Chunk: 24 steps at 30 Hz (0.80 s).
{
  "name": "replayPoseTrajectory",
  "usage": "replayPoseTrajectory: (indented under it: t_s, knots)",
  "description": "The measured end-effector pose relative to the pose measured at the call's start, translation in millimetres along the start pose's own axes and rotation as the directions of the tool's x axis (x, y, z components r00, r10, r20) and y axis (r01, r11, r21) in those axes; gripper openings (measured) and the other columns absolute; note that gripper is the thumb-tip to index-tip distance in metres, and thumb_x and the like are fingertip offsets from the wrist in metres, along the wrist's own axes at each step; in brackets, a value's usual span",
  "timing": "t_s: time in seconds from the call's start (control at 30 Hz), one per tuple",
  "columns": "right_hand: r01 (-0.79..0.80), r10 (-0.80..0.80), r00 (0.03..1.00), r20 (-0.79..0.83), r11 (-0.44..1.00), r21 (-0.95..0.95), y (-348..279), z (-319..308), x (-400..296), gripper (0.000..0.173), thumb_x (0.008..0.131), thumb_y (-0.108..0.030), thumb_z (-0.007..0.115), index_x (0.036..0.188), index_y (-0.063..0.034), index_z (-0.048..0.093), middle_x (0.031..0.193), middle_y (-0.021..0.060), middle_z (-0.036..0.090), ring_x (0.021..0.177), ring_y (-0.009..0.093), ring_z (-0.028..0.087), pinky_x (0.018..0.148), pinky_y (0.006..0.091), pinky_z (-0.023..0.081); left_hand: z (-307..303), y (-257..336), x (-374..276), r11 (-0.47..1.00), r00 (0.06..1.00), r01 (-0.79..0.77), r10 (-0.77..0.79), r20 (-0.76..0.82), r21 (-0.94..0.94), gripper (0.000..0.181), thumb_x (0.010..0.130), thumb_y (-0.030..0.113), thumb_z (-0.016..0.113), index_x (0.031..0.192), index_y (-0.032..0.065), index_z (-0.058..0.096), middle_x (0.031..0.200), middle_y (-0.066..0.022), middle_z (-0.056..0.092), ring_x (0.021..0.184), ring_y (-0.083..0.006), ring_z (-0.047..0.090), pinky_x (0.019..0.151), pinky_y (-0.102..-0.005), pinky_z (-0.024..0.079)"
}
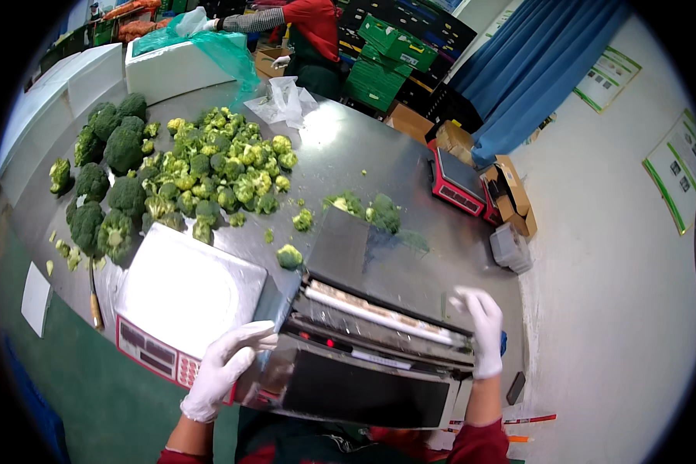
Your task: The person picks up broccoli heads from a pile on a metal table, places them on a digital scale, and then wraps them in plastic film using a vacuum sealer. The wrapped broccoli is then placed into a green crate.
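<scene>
In white gloves, both my hands are at the ends of a cling-film wrapping machine (pixel 371 385) with a film roll (pixel 383 314) and a dark front plate. My left hand (pixel 229 365) is by its left end, over the front corner of a red-edged weighing scale (pixel 180 290). Its fingers are stretched out, thumb apart, with nothing visible in them. Over the machine's right end, my right hand (pixel 482 325) has bent, blurred fingers; whether they pinch clear film is unclear. Beyond the roll lie green broccoli pieces (pixel 384 213). A single floret (pixel 289 256) sits left of the machine.
Broccoli heads (pixel 126 148) and a heap of cut florets (pixel 226 156) cover the steel table's left side. A knife (pixel 95 301) lies at the near edge. Another scale (pixel 458 180) and plastic tubs (pixel 510 248) stand right. A co-worker (pixel 313 35) reaches over a foam box (pixel 180 69).
</scene>
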State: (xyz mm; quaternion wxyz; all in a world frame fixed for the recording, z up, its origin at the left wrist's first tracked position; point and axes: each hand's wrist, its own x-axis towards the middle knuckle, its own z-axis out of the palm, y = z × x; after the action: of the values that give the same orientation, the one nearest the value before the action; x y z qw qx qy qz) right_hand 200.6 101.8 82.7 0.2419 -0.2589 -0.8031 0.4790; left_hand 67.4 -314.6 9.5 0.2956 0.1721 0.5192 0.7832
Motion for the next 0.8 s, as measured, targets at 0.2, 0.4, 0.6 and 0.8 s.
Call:
replayPoseTrajectory:
  t_s: [0.2, 0.4, 0.6, 0.8]
  knots:
    - [0.232, -0.079, 0.927, 0.367, 0.889, -0.395, 1, 189, 216, 0.041, 0.093, -0.030, 0.063, 0.125, -0.0055, 0.063, 0.125, 0.0153, 0.063, 0.114, 0.025, 0.063, 0.096, 0.0345, 0.049, -48, 16, 17, 0.998, 0.989, 0.049, -0.055, -0.141, -0.046, 0.053, 0.094, 0.028, 0.067, 0.132, -0.0077, 0.055, 0.117, -0.0164, 0.068, 0.111, -0.0228, 0.064, 0.100, -0.0347, 0.047]
    - [0.022, 0.275, 0.865, 0.419, 0.815, -0.579, 127, 257, 322, 0.060, 0.091, -0.031, 0.069, 0.141, -0.0023, 0.049, 0.134, 0.0157, 0.059, 0.123, 0.025, 0.056, 0.102, 0.0347, 0.045, -67, 3, 26, 0.983, 0.964, -0.026, -0.024, -0.265, -0.182, 0.067, 0.090, 0.045, 0.070, 0.125, -0.0101, 0.058, 0.108, -0.0181, 0.069, 0.101, -0.0249, 0.067, 0.094, -0.0377, 0.051]
    - [-0.056, 0.212, 0.906, 0.366, 0.918, -0.393, 103, 271, 302, 0.054, 0.080, -0.027, 0.074, 0.128, -0.0033, 0.062, 0.119, 0.0140, 0.068, 0.112, 0.022, 0.064, 0.098, 0.0327, 0.047, -76, 1, 32, 0.960, 0.951, -0.163, 0.092, -0.296, -0.226, 0.064, 0.094, 0.043, 0.065, 0.126, -0.0116, 0.056, 0.107, -0.0199, 0.070, 0.101, -0.0272, 0.068, 0.095, -0.0384, 0.052]
    - [0.207, -0.180, 0.962, 0.207, 0.971, -0.117, 23, 241, 289, 0.055, 0.082, -0.023, 0.076, 0.131, -0.0044, 0.060, 0.125, 0.0145, 0.065, 0.117, 0.020, 0.060, 0.100, 0.0314, 0.045, -44, -1, 40, 0.979, 0.943, -0.119, 0.058, -0.328, -0.167, 0.053, 0.098, 0.036, 0.062, 0.124, -0.0108, 0.058, 0.106, -0.0179, 0.070, 0.099, -0.0234, 0.068, 0.092, -0.0358, 0.052]
